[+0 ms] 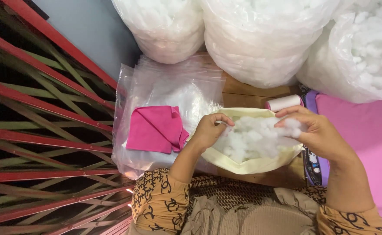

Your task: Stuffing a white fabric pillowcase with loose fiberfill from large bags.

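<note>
Indoors, wooden table (252, 93) by red grille (47, 109), both hands' grip (208, 130) (317, 130) clamped on white stuffing (254, 139)

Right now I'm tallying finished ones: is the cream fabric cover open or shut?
Open. The cream cover gapes at its top, white stuffing showing inside between both hands.

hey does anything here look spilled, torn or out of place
Nothing stands out. The white stuffing sits inside the cream fabric cover, between the left hand and right hand. The pink cloth lies folded on the clear plastic bags.
</note>
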